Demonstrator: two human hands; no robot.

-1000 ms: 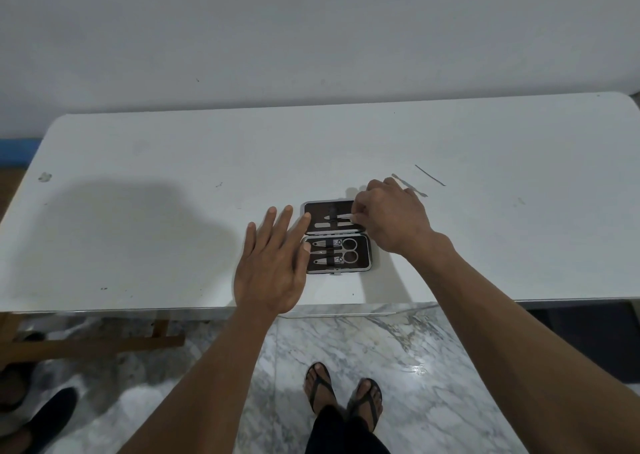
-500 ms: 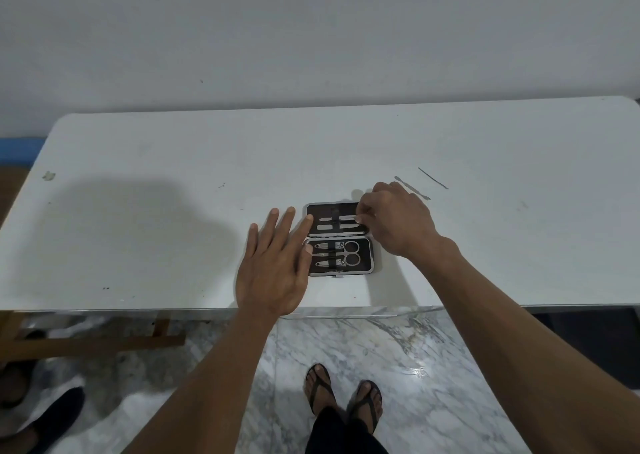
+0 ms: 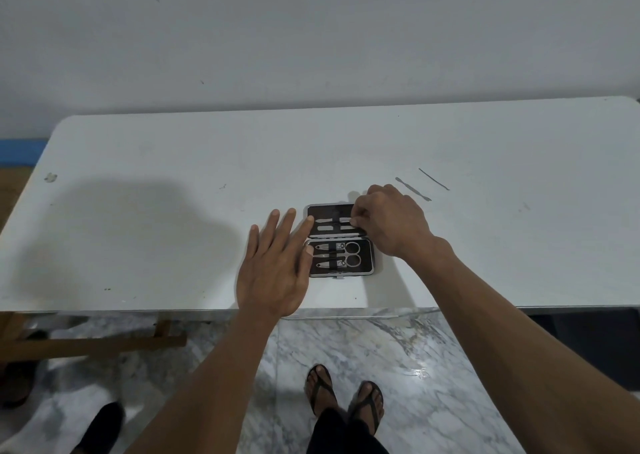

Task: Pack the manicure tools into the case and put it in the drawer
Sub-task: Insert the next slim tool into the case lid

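A small manicure case [image 3: 367,256] lies open and flat on the white table [image 3: 173,211] near its front edge. Its near half holds scissors and two clippers under a strap. Its far half holds slim metal tools. My left hand [image 3: 277,266] rests flat with fingers spread, fingertips on the case's left edge. My right hand [image 3: 388,225] is over the far half's right end, fingertips pinched on the end of a slim tool [image 3: 341,220] lying in the case. Two loose tools lie to the right: a cuticle pusher [image 3: 414,189] and a thin rod [image 3: 434,179].
The wall runs directly behind the table. Under the front edge are a marble floor, my sandalled feet [image 3: 346,398], a wooden frame [image 3: 97,342] at left and dark shoes [image 3: 100,429]. No drawer is visible.
My right hand's fingertips have shifted slightly along the far half of the case. The left hand has stayed flat at the case's left edge. The view has drifted a little.
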